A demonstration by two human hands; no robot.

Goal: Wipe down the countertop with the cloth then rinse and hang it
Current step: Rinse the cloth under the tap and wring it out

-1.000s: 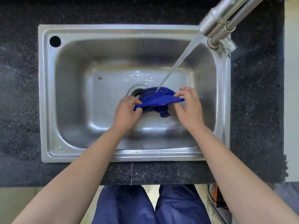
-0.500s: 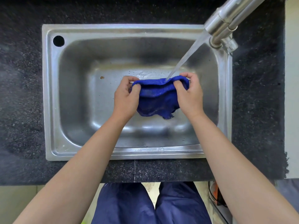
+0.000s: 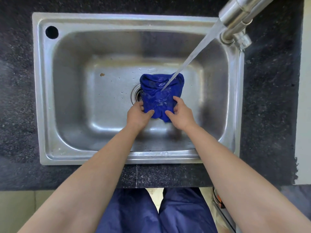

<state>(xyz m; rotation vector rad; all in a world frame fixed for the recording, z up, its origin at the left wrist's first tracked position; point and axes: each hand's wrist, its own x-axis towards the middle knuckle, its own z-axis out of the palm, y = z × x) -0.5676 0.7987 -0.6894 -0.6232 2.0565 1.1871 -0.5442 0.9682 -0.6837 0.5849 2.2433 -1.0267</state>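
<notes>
A wet blue cloth (image 3: 159, 93) is held spread out over the middle of the steel sink (image 3: 70, 98), partly covering the drain (image 3: 136, 95). My left hand (image 3: 138, 116) pinches its near left edge and my right hand (image 3: 180, 115) pinches its near right edge. Water streams from the steel tap (image 3: 239, 15) at the upper right and lands on the cloth's middle.
Dark speckled countertop (image 3: 16, 98) surrounds the sink on all sides. A round hole (image 3: 51, 32) sits in the sink rim's far left corner. A small brown speck (image 3: 102, 74) lies on the basin floor. My legs in blue trousers (image 3: 158, 214) stand below the counter edge.
The cloth has dropped lower and flipped away from me; my hands, which gripped its far top edge, now hold its near edge. The water now hits the cloth's middle.
</notes>
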